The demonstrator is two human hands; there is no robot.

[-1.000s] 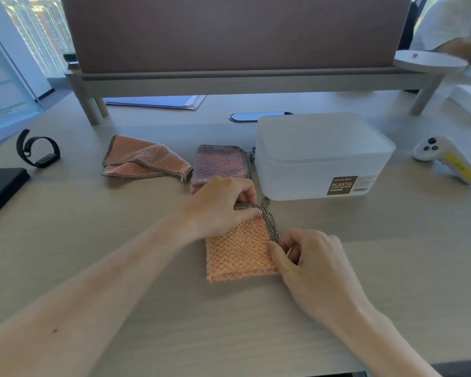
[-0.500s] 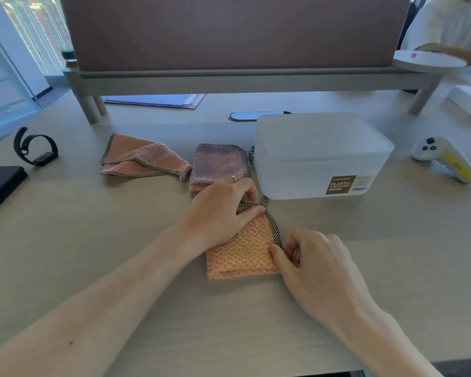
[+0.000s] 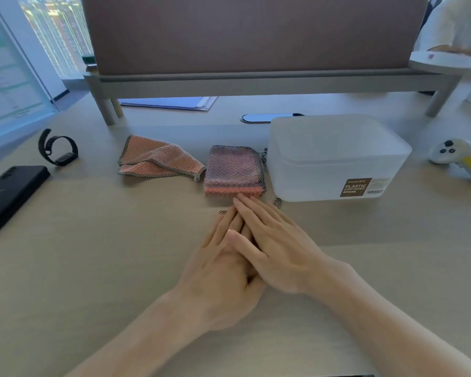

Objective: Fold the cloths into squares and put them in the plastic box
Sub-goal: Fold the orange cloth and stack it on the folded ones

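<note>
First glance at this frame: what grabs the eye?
Two hands, the right hand laid over the left hand, press flat at table centre, hiding nearly all of a cloth. Behind them sit a folded cloth and a lidded plastic box; a crumpled cloth lies further left.

— What lies at the light wooden desk's (image 3: 93,268) left edge?
— A black smartphone (image 3: 10,195), beside a black looped wristband (image 3: 57,148).
— And far right?
— A white handheld controller with yellow label (image 3: 458,160), past blue papers (image 3: 172,102) under the grey shelf (image 3: 256,83).

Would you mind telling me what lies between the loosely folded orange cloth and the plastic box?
In the head view, a folded pinkish cloth lies between the orange cloth and the plastic box.
</note>
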